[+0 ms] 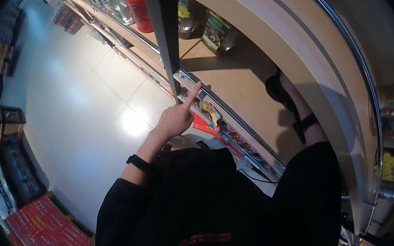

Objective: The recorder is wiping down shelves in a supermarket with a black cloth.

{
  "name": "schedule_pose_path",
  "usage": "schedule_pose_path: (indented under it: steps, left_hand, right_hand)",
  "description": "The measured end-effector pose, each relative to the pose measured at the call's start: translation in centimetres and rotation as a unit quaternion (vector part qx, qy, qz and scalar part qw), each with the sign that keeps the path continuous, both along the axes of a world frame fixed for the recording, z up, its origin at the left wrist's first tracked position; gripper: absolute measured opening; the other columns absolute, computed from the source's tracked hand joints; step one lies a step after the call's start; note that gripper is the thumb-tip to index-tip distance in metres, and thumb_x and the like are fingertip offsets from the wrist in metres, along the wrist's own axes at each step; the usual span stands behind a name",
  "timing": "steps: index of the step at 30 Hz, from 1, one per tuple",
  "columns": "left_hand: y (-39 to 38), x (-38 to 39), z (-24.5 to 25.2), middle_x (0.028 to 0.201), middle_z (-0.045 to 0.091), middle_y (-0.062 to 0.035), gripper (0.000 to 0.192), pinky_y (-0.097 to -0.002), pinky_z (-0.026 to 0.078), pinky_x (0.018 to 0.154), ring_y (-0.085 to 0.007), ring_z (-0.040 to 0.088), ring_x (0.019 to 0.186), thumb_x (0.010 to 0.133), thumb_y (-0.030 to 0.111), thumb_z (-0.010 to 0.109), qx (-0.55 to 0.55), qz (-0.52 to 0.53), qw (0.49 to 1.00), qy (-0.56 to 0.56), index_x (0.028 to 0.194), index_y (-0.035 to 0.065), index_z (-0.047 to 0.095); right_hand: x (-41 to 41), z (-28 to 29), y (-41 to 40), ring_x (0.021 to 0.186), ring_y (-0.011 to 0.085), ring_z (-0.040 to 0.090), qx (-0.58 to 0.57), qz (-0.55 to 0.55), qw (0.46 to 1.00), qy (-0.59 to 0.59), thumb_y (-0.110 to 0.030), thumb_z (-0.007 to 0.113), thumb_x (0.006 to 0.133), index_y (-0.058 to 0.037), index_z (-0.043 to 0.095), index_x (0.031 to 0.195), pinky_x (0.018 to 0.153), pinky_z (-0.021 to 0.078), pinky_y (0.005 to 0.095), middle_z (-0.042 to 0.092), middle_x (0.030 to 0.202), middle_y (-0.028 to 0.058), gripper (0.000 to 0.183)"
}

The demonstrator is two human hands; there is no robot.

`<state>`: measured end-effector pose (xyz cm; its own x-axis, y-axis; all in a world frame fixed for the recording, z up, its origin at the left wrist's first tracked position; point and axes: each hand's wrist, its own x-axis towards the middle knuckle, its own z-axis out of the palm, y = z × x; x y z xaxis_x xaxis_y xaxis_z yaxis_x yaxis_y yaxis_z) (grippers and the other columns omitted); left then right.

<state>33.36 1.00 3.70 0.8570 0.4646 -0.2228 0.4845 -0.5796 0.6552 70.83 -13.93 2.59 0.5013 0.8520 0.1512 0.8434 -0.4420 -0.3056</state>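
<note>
My left hand [179, 118] has its index finger extended at the chrome rail [227, 110] along the shelf's front edge, near a dark metal upright [164, 26]. The other fingers are curled, and nothing is seen held. Under an upper shelf board [317, 74], my right arm reaches into the shelf. Only part of my right hand [287, 83] shows; its fingers are hidden by the board, beside a dark shape that is unclear. Further back on the shelf stand a jar with a green label [215, 31] and another glass container [185, 22].
Left of the upright stand a red bottle [139, 7] and several clear glass bottles [114, 4]. Purple-wrapped packets [240, 140] line a lower tier. Red cartons [49, 226] and bottle packs [21, 169] lie across the tiled floor [86, 111].
</note>
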Motion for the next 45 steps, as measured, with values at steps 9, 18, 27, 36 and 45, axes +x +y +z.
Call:
schedule_pose_path:
  steps: [9,18,27,36,45]
  left_hand:
    - [0.1,-0.5,-0.6,0.065,0.06,-0.0211,0.087,-0.0473,0.049,0.061,-0.0398,0.06,0.064,0.075,0.011,0.054,-0.017,0.009,1.0,-0.017,0.143,0.0299,0.002]
    - [0.2,-0.3,-0.5,0.059,0.057,-0.0182,0.087,-0.0454,0.046,0.058,-0.0368,0.058,0.059,0.075,0.006,0.05,-0.004,-0.012,1.0,-0.02,0.143,0.025,0.0]
    - [0.5,0.1,-0.5,0.066,0.06,-0.0213,0.086,-0.0469,0.049,0.06,-0.0393,0.06,0.064,0.076,0.01,0.054,-0.019,-0.02,0.999,-0.022,0.143,0.0297,0.003]
    - [0.3,0.0,-1.0,0.066,0.06,-0.0224,0.087,-0.0479,0.048,0.06,-0.0408,0.059,0.064,0.074,0.009,0.053,-0.012,0.006,0.999,-0.03,0.143,0.0281,0.003]
    - [0.0,-0.2,-1.4,0.068,0.06,-0.0222,0.088,-0.0471,0.048,0.062,-0.0397,0.06,0.065,0.074,0.008,0.053,-0.024,0.001,0.999,-0.036,0.143,0.0282,0.001]
  right_hand:
    - [0.6,-2.3,7.2,0.088,0.0244,0.056,0.02,0.103,0.983,-0.15,0.001,0.044,0.082,-0.0132,0.05,0.124,0.076,0.0448,0.0324,0.051,0.098,0.0109,0.044]
    - [-14.8,4.8,-0.6,0.078,0.0214,0.058,-0.114,0.378,0.91,0.127,-0.001,0.054,0.08,-0.0064,0.059,0.111,0.065,0.0473,0.0322,0.051,0.095,0.0092,0.032]
    - [3.8,-0.4,-0.7,0.078,0.0252,0.055,0.077,0.021,0.996,-0.031,-0.012,0.056,0.082,-0.0016,0.061,0.101,0.071,0.0446,0.0326,0.057,0.086,0.0156,0.022]
    - [-12.1,0.2,9.0,0.08,0.0332,0.056,-0.122,0.097,0.988,0.021,-0.007,0.052,0.079,-0.006,0.056,0.116,0.073,0.0471,0.0369,0.055,0.093,0.0178,0.037]
    - [-15.2,2.3,2.1,0.074,0.0265,0.058,-0.065,0.327,0.917,0.219,-0.005,0.052,0.081,-0.0061,0.064,0.094,0.067,0.046,0.0346,0.054,0.093,0.0092,0.017]
